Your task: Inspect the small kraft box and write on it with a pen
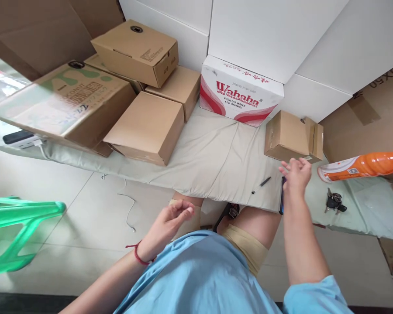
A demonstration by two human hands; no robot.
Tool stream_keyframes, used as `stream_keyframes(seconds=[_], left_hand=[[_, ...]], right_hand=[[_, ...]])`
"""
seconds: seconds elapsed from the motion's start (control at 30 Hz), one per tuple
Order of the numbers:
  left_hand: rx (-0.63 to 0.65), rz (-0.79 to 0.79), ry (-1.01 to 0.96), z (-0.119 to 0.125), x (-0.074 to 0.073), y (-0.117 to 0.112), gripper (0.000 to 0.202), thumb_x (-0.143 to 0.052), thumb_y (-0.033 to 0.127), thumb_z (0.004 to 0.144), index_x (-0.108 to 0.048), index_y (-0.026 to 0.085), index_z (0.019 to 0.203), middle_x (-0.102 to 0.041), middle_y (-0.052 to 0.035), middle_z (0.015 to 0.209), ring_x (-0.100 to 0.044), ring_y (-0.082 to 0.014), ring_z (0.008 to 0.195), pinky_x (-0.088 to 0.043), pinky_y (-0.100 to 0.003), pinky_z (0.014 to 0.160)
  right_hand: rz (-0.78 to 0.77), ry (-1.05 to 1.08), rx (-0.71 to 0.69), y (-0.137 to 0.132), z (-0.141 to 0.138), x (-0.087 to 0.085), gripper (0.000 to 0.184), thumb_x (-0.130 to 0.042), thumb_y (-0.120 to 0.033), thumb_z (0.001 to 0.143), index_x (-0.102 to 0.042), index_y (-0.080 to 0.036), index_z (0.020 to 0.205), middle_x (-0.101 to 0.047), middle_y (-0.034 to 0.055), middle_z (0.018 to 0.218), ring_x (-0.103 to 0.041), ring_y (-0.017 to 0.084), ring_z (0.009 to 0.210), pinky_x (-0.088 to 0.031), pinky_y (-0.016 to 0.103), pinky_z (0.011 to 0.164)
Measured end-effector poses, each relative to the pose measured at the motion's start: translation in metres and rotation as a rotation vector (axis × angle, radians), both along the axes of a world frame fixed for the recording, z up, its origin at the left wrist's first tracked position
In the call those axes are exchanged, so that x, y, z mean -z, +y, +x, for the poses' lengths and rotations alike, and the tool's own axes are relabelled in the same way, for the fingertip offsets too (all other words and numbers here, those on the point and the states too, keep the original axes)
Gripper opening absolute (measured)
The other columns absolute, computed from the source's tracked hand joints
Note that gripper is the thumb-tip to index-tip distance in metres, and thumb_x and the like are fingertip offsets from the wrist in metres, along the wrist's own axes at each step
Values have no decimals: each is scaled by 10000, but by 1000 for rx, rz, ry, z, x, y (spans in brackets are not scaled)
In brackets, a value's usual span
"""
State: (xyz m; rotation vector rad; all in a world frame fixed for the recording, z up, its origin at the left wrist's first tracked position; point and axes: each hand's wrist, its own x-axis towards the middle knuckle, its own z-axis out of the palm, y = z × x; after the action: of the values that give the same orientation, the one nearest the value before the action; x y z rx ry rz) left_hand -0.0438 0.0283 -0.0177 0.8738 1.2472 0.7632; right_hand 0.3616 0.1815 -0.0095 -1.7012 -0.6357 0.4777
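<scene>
My left hand [176, 216] is above my lap in front of the cloth-covered table [222, 161]. Its fingers are loosely curled towards the thumb, and nothing shows in them. My right hand [297, 175] hovers at the right part of the table, fingers apart, holding nothing. Just beyond its fingertips sits a small taped cardboard box [290, 137]; whether they touch it I cannot tell. A dark phone [282, 201], partly covered by my right wrist, lies at the table's front edge. To its left is a black pen [261, 185].
Several cardboard boxes [147, 124] are stacked at the left. A white and red Wahaha water carton [239, 93] stands against the wall. At the right are an orange bottle [367, 165] and keys [335, 202]. A green stool [22, 231] and a thin cable [128, 209] are below left.
</scene>
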Motion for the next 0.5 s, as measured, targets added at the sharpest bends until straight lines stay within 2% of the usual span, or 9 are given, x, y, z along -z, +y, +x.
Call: stream_keyframes(seconds=[0.03,0.1,0.13,0.2,0.23,0.3,0.33,0.4,0.5], left_hand=[[-31,46,31,-6,-5,6,498,-802,679,847,-769,191,943,-756,-63,890,-680,-219,863,-551,-345,828],[-110,170,101,-18,-22,23,423,-811,614,867,-779,196,928,-770,-63,866,-690,-216,841,-556,-337,795],[-164,266,132,-24,-34,35,366,-809,562,886,-776,197,901,-776,-62,872,-698,-209,840,-564,-332,799],[-303,495,216,-37,-60,68,248,-793,426,920,-758,189,853,-775,-56,865,-702,-183,820,-579,-315,805],[-397,584,262,-44,-74,88,188,-778,353,932,-747,184,855,-767,-46,851,-699,-167,793,-582,-304,793],[-656,679,196,-61,-101,135,103,-751,212,896,-661,182,854,-707,-13,790,-695,-169,729,-576,-293,670],[-755,646,161,-71,-112,161,108,-720,159,899,-617,184,872,-672,6,781,-686,-161,718,-577,-286,650],[-860,386,140,-93,-130,212,152,-632,153,988,-553,169,859,-616,5,783,-681,-138,719,-627,-321,747],[-920,128,182,-126,-144,278,226,-489,342,1144,-502,154,1018,-685,-125,1170,-774,-193,1067,-666,-367,915]], right_hand=[[42,-113,-67,-14,-22,10,347,-717,-425,913,-602,-256,1193,-663,45,1248,-745,128,800,-638,295,698],[43,-278,-378,-44,-71,30,187,-632,-381,986,-681,-224,1075,-722,16,957,-719,129,704,-611,270,679],[36,-338,-544,-57,-94,40,188,-595,-365,1019,-707,-219,1062,-730,10,862,-705,134,656,-600,266,653],[65,-549,-817,-79,-132,58,232,-525,-296,1059,-740,-218,1091,-779,30,860,-723,146,680,-604,268,680],[92,-659,-877,-86,-145,66,247,-509,-259,1058,-749,-218,1094,-792,36,870,-736,150,714,-605,266,707],[123,-777,-913,-94,-161,80,262,-502,-200,1034,-761,-212,1072,-797,50,878,-739,165,753,-595,272,735],[129,-808,-901,-95,-164,85,267,-501,-180,1021,-763,-208,1060,-789,56,866,-730,173,752,-584,280,733],[131,-851,-870,-95,-165,93,276,-494,-154,1008,-762,-200,1053,-766,65,837,-702,184,731,-556,292,715],[136,-906,-852,-94,-162,99,267,-500,-141,1011,-753,-201,1071,-742,58,828,-674,184,724,-527,289,709]])
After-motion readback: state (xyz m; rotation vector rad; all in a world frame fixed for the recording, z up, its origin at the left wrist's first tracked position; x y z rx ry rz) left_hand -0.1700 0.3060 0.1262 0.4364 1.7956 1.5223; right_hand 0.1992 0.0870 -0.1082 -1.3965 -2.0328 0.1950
